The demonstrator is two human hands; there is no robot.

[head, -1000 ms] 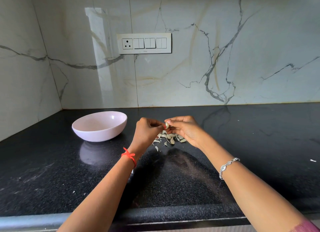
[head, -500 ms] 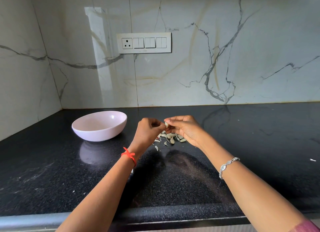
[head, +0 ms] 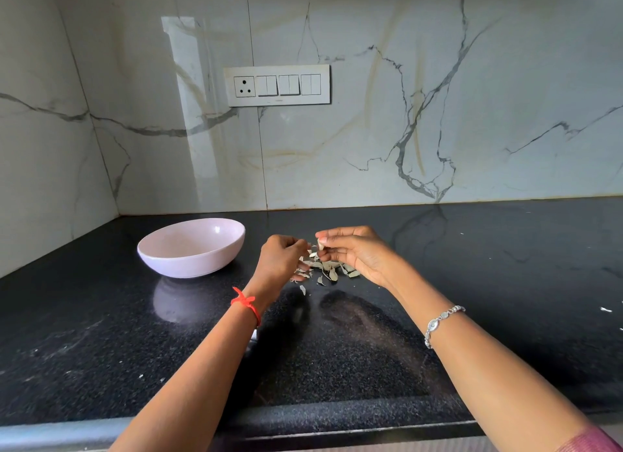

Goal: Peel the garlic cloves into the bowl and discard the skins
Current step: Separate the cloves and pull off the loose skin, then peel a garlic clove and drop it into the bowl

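The countertop point(head: 101, 333) is black speckled stone, polished enough to mirror the bowl point(head: 188, 264), which looks like smooth, glossy pale-pink ceramic. Behind the bowl, the wall point(head: 337, 148) is glossy veined marble and the switch plate point(head: 278, 85) smooth white plastic. Right of the bowl, the garlic skins point(head: 328, 269) look dry, papery and matt, the garlic clove point(head: 320, 245) smooth, and the bracelet point(head: 441, 320) is shiny metal.

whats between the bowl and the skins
In the head view, only the left hand, over bare counter, lies between the bowl and the skins.
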